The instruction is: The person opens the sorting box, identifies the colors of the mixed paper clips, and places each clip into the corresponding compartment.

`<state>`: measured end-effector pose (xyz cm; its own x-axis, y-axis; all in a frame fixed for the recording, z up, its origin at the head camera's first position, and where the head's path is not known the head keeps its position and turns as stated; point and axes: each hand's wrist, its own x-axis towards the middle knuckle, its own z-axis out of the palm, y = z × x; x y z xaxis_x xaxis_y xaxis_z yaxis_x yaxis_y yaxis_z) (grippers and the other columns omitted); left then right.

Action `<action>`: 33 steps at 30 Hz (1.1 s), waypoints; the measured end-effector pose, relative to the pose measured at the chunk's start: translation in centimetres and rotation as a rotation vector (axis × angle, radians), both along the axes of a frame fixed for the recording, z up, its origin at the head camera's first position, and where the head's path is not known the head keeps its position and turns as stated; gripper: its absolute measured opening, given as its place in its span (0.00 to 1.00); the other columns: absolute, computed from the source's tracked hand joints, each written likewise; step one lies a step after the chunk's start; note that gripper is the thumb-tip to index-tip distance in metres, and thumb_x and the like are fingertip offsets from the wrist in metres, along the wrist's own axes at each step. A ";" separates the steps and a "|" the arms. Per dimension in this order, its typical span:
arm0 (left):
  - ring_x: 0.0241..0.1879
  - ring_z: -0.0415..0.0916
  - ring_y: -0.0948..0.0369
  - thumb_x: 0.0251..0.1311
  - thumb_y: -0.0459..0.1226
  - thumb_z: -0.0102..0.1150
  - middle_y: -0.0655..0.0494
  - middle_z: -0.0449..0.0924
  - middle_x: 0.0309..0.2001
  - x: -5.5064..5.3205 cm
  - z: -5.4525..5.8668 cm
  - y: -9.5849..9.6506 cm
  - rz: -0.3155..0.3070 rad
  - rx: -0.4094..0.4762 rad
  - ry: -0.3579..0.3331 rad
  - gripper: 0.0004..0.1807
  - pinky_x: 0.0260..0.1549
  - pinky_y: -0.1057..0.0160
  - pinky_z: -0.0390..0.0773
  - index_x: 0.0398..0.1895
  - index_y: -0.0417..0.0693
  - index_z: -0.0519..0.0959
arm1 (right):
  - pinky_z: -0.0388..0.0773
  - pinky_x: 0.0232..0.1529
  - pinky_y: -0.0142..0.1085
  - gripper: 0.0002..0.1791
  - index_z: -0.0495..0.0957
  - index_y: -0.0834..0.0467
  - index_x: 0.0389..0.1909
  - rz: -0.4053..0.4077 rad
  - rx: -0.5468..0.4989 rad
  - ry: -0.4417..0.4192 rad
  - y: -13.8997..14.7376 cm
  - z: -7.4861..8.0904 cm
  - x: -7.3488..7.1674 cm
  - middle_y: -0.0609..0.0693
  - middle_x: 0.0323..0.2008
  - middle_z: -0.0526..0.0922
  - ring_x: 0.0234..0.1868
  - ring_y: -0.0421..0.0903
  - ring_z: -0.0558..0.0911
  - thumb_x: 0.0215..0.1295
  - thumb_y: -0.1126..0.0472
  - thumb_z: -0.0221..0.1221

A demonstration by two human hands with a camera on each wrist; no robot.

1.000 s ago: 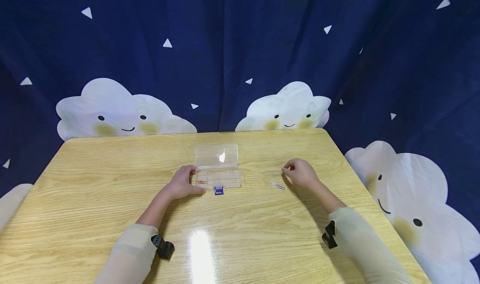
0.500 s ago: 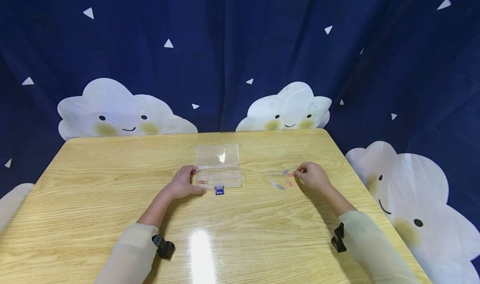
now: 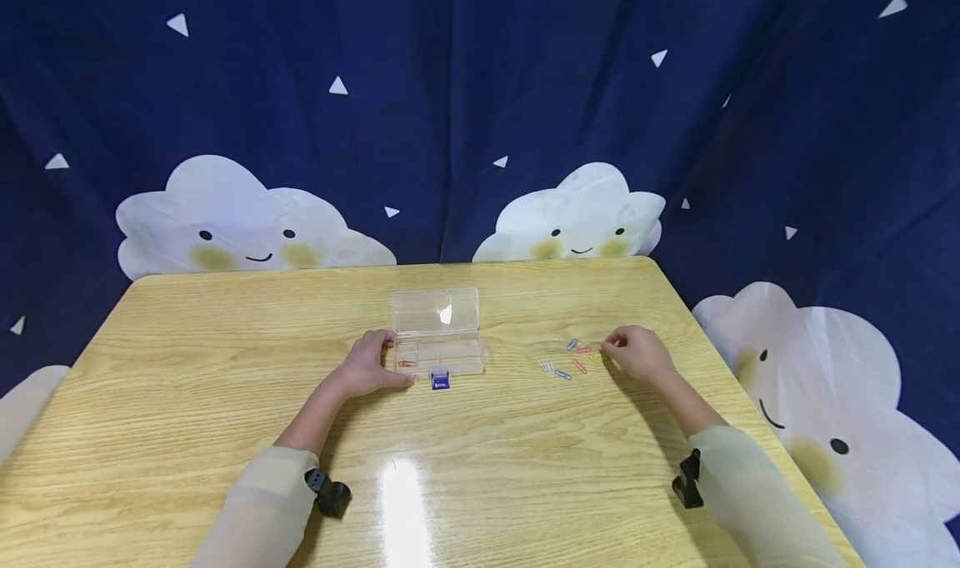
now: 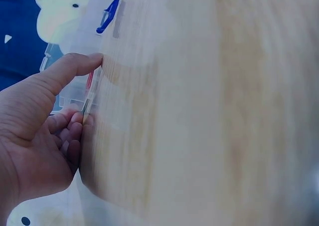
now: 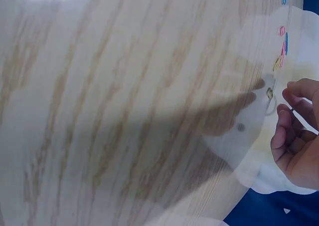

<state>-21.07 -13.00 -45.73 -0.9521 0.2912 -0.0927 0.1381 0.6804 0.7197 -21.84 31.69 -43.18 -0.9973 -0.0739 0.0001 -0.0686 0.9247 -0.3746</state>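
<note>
A clear plastic compartment box (image 3: 450,350) lies with its lid raised back. My left hand (image 3: 363,366) grips its left end, the thumb along the front edge and the fingers round the side. A red paper clip (image 3: 406,364) lies in the compartment by that hand. My right hand (image 3: 637,353) is low over the table at the right, its thumb and fingertips slightly apart in the right wrist view. Close to them is a yellowish paper clip (image 5: 269,93); whether they touch it is unclear. Left of the hand are blue (image 3: 572,345) and red paper clips (image 3: 580,366).
The box's blue latch (image 3: 439,381) hangs at the front. Several whitish clips (image 3: 547,366) and another blue clip (image 3: 562,375) lie between box and right hand. A dark blue curtain with clouds (image 3: 567,214) stands behind the wooden table (image 3: 480,451).
My right hand has moved rightward over the table, bringing blue, red and yellow clips into sight that it hid before. The left hand and the box have stayed put.
</note>
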 end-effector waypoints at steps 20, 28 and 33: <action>0.54 0.61 0.46 0.40 0.45 0.73 0.39 0.66 0.54 0.0 0.0 0.0 0.000 -0.001 -0.012 0.45 0.55 0.47 0.64 0.60 0.33 0.62 | 0.68 0.27 0.35 0.14 0.82 0.60 0.34 -0.054 -0.003 -0.056 1.0 -0.6 0.7 0.54 0.30 0.82 0.27 0.45 0.75 0.62 0.53 0.57; 0.55 0.61 0.44 0.40 0.46 0.73 0.37 0.66 0.55 0.0 0.0 0.0 -0.005 -0.008 -0.008 0.44 0.56 0.46 0.64 0.59 0.33 0.62 | 0.69 0.28 0.35 0.14 0.81 0.60 0.36 -0.056 -0.013 -0.066 1.2 -0.7 0.9 0.54 0.32 0.82 0.28 0.45 0.75 0.62 0.53 0.58; 0.54 0.61 0.45 0.41 0.45 0.73 0.37 0.66 0.54 -0.1 -0.2 0.0 -0.004 -0.009 -0.002 0.44 0.55 0.47 0.64 0.58 0.33 0.62 | 0.69 0.29 0.35 0.13 0.81 0.60 0.35 -0.050 -0.001 -0.055 1.1 -0.9 0.8 0.53 0.31 0.82 0.28 0.45 0.75 0.61 0.54 0.59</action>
<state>-21.19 -13.01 -45.93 -0.9507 0.2945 -0.0972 0.1397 0.6864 0.7136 -21.07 32.83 -44.05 -0.9982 -0.0241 -0.0545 -0.0018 0.9261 -0.3773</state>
